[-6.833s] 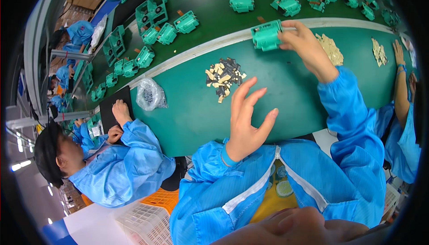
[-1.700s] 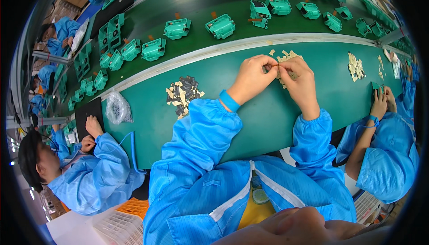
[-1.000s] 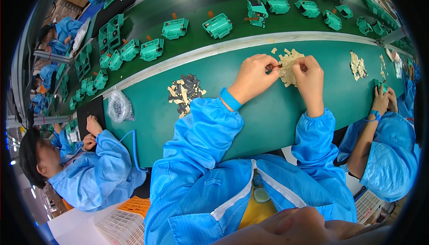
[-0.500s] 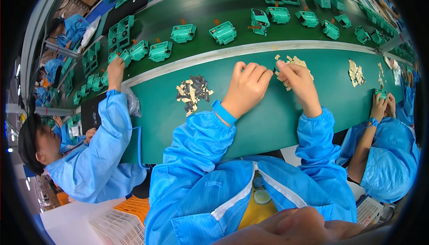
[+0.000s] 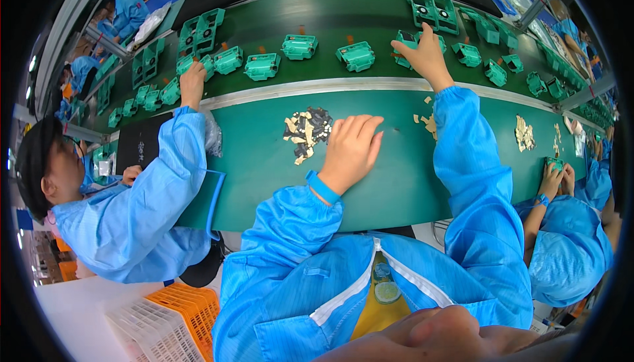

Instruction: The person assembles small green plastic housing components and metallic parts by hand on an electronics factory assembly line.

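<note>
My right hand (image 5: 428,57) reaches over the conveyor with thumb and fingers spread. It is at a green plastic housing (image 5: 404,37), which it partly covers; whether the fingertips touch it I cannot tell. Close above the green table, my left hand (image 5: 351,152) is open with fingers loosely stretched and nothing visible in it. Beside its fingers lies a pile of small black and cream pieces (image 5: 308,131). A second pile, of cream scraps (image 5: 430,124), is partly hidden by my right sleeve.
More green housings (image 5: 356,56) stand along the dark green conveyor belt (image 5: 317,22), beyond a pale metal rail (image 5: 317,89). At left, a co-worker's hand (image 5: 193,83) is at the housings. On the right another person's hands (image 5: 553,180) hold a green part. Cream scraps (image 5: 524,133) lie nearby.
My hands were together over the table, pinching a small dark piece; now they are apart. The right has moved forward over the belt, the left back and opened. The view has shifted somewhat.
</note>
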A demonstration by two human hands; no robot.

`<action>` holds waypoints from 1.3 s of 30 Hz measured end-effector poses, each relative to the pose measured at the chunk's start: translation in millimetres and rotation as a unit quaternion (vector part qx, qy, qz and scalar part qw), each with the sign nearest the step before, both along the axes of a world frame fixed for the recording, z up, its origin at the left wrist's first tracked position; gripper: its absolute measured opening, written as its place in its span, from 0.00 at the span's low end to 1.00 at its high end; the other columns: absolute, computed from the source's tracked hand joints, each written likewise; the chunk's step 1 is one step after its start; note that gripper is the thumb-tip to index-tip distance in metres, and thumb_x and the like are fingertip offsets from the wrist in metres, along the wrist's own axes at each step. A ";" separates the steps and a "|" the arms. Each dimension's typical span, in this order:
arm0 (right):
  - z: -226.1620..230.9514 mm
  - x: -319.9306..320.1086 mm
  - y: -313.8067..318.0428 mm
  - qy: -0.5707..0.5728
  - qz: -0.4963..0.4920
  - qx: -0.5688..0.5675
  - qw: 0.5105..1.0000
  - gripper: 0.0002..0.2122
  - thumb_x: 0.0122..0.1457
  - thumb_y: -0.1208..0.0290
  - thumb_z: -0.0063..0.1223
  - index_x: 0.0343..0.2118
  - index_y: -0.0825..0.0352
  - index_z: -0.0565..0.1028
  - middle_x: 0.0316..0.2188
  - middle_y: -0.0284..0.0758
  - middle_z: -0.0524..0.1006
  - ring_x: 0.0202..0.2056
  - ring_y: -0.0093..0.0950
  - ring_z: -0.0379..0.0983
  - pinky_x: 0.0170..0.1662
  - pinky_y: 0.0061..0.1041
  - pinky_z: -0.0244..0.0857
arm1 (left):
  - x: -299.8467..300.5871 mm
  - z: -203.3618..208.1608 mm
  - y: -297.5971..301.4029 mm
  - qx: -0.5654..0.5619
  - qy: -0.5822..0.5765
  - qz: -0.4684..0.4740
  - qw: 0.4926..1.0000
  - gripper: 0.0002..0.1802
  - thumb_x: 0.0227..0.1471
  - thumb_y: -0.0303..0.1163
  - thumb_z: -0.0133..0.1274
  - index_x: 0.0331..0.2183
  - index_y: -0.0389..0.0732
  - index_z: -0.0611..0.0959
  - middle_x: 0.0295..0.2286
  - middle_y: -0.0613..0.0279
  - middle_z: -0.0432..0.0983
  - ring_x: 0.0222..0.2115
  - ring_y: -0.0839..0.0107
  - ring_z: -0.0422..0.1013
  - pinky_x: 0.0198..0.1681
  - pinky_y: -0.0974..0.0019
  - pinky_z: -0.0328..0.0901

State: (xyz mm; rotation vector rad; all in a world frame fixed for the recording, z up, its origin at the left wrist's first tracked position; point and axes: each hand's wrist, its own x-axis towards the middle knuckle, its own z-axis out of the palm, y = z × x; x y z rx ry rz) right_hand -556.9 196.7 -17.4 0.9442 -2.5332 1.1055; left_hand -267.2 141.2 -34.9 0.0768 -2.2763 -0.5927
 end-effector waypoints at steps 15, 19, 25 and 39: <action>33.8 118.2 85.4 -0.450 0.406 0.162 0.779 0.33 0.62 0.67 0.61 0.67 0.70 0.60 0.47 0.38 0.80 0.50 0.26 0.75 0.50 0.28 0.70 | 15.5 28.9 -16.8 0.251 0.039 -0.046 0.966 0.14 0.53 0.22 0.61 0.43 0.34 0.82 0.37 0.54 0.80 0.37 0.62 0.77 0.43 0.62 0.71; 25.8 138.1 97.3 -0.403 0.327 0.012 0.855 0.28 0.64 0.69 0.60 0.64 0.70 0.65 0.49 0.37 0.80 0.50 0.26 0.74 0.53 0.27 0.68 | 21.4 27.4 -15.1 0.271 -0.061 -0.216 0.936 0.19 0.49 0.22 0.61 0.46 0.36 0.82 0.44 0.53 0.79 0.46 0.58 0.76 0.51 0.60 0.70; 8.2 182.6 147.5 -0.457 0.112 -0.227 0.853 0.04 0.63 0.77 0.59 0.37 0.70 0.78 0.39 0.31 0.79 0.40 0.19 0.74 0.46 0.20 0.66 | 46.0 7.4 13.0 0.173 -0.213 -0.222 0.936 0.36 0.45 0.32 0.67 0.58 0.45 0.77 0.60 0.55 0.67 0.60 0.50 0.62 0.62 0.47 0.59; -10.9 246.6 162.9 -0.543 0.086 -0.191 0.813 0.03 0.61 0.80 0.58 0.31 0.67 0.75 0.34 0.27 0.76 0.32 0.11 0.66 0.36 0.13 0.60 | 61.2 2.0 51.2 0.248 -0.161 -0.077 0.952 0.26 0.46 0.23 0.61 0.51 0.42 0.81 0.51 0.55 0.70 0.55 0.50 0.62 0.59 0.51 0.60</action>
